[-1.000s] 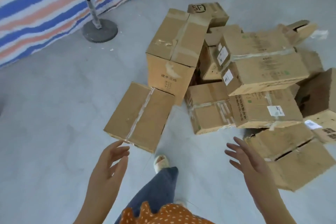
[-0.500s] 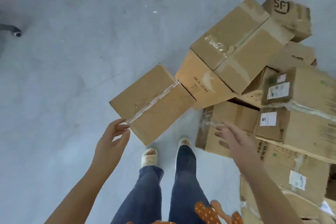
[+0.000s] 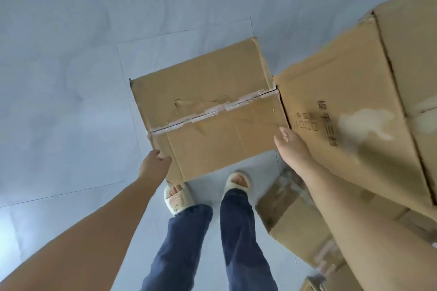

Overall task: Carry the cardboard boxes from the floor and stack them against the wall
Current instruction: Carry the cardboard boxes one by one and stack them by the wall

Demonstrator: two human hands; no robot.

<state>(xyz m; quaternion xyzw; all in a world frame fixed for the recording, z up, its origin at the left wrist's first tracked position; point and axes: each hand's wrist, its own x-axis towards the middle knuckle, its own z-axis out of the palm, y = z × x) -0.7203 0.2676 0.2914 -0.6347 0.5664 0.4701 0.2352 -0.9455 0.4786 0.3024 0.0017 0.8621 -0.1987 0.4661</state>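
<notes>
A taped cardboard box [image 3: 208, 111] lies flat on the grey floor just in front of my feet. My left hand [image 3: 153, 164] touches its near left edge, fingers loosely bent against the side. My right hand [image 3: 292, 146] is at the box's near right corner, thumb up, fingers reaching down into the gap beside the neighbouring box. A larger tilted box with printed characters [image 3: 350, 125] leans right next to it. More boxes [image 3: 295, 227] lie lower right, partly hidden by my right arm.
My two feet in pale slippers [image 3: 237, 182] stand right behind the box. Bare grey floor [image 3: 71, 78] stretches to the left and ahead. The pile of boxes crowds the right side of the view.
I have stepped closer and bent down over the box. Both hands moved forward from open air onto the box's near left edge and near right corner. The fan base has left the view.
</notes>
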